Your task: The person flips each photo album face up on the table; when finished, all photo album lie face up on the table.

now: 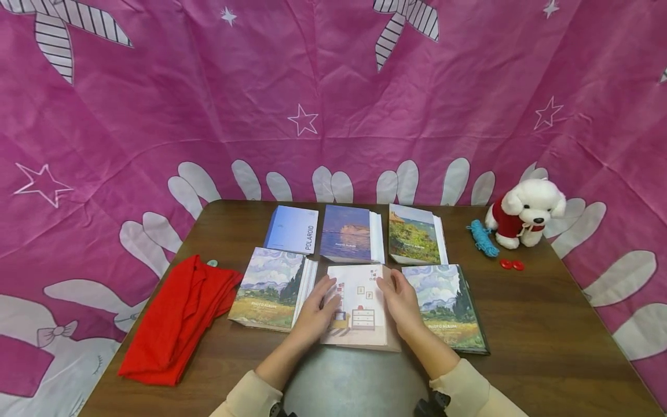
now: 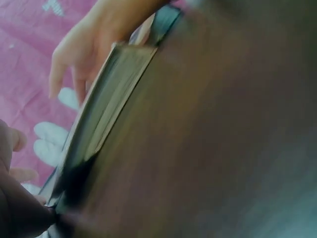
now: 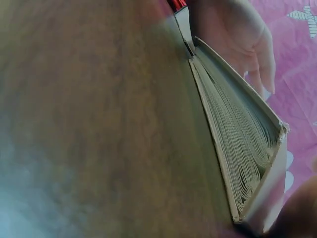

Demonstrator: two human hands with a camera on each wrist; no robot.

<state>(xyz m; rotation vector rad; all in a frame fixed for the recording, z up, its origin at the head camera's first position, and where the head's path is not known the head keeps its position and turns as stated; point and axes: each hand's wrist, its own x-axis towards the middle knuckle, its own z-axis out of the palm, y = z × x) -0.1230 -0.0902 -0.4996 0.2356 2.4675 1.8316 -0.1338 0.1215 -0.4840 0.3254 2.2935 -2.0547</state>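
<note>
A white photo album [image 1: 359, 324] with a drawn room on its cover lies shut at the front middle of the table. My left hand [image 1: 314, 313] rests along its left side, fingers reaching onto the cover. On its right side, my right hand [image 1: 402, 304] touches the upper cover and spine edge with loosely extended fingers. The right wrist view shows the album's page edges [image 3: 233, 129] fanned between the covers, with the left hand [image 3: 237, 39] beyond. In the left wrist view, the right hand [image 2: 84, 54] shows behind the album [image 2: 116, 99].
Landscape albums flank it at left [image 1: 268, 289] and right [image 1: 438, 301]. Behind stand a blue Polaroid album [image 1: 294, 229], a sea-cliff album [image 1: 346, 231] and a garden album [image 1: 414, 237]. Red cloth [image 1: 174, 324] lies left; blue yarn [image 1: 483, 237], red buttons [image 1: 512, 264] and a plush dog [image 1: 531, 208] sit right.
</note>
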